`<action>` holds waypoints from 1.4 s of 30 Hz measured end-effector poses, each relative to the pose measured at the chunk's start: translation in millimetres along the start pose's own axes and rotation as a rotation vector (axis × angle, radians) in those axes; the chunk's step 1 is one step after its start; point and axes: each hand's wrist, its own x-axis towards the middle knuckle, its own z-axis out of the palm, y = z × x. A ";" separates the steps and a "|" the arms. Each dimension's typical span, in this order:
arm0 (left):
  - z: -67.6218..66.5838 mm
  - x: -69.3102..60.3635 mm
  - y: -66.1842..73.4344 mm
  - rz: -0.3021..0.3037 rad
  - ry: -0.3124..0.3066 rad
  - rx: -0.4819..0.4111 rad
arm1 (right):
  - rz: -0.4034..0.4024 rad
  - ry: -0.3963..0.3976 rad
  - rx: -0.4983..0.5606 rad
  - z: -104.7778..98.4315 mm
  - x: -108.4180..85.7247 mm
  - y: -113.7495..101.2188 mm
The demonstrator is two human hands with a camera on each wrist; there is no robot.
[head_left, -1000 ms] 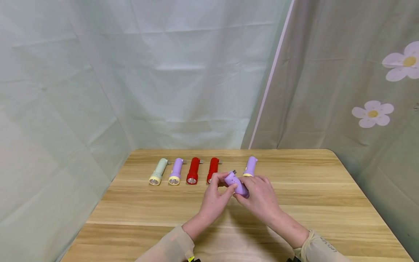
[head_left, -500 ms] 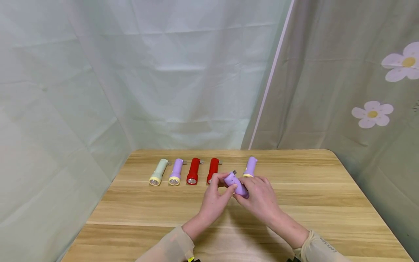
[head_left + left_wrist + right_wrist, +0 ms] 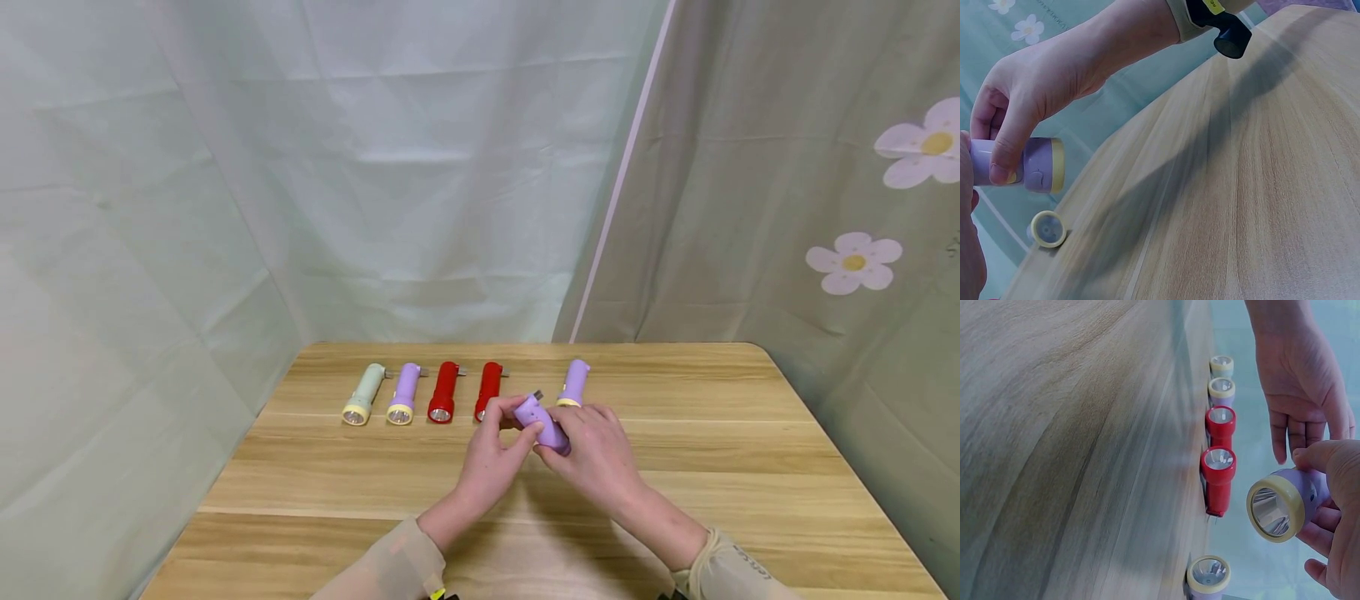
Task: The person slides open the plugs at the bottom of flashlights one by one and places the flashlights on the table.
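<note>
Between both hands, above the wooden table (image 3: 697,467), a purple flashlight (image 3: 534,412) is held up at a tilt. Its metal plug (image 3: 537,395) sticks out at the tail end in the head view. My left hand (image 3: 491,458) pinches the tail end with thumb and fingers. My right hand (image 3: 596,450) grips the body and hides part of it. In the left wrist view the right thumb (image 3: 1007,153) lies along the barrel beside the yellow-rimmed head (image 3: 1057,165). The clear lens (image 3: 1270,511) shows in the right wrist view.
Along the far part of the table lie a mint flashlight (image 3: 365,392), a purple one (image 3: 405,392), a red one (image 3: 445,390) and another red one (image 3: 489,383). Another purple flashlight (image 3: 575,382) lies just beyond my right hand. Pale curtains (image 3: 450,183) hang behind the table.
</note>
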 end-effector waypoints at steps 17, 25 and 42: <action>0.0 1.1 -3.1 0.022 -0.003 0.023 | 0.000 0.006 0.005 0.4 -0.5 0.3; -1.0 1.0 -4.0 0.023 -0.013 0.008 | 0.004 0.006 0.012 1.2 -1.1 -0.3; -1.7 1.2 -4.7 -0.004 -0.029 0.010 | 0.014 -0.010 0.016 1.7 -1.3 -0.6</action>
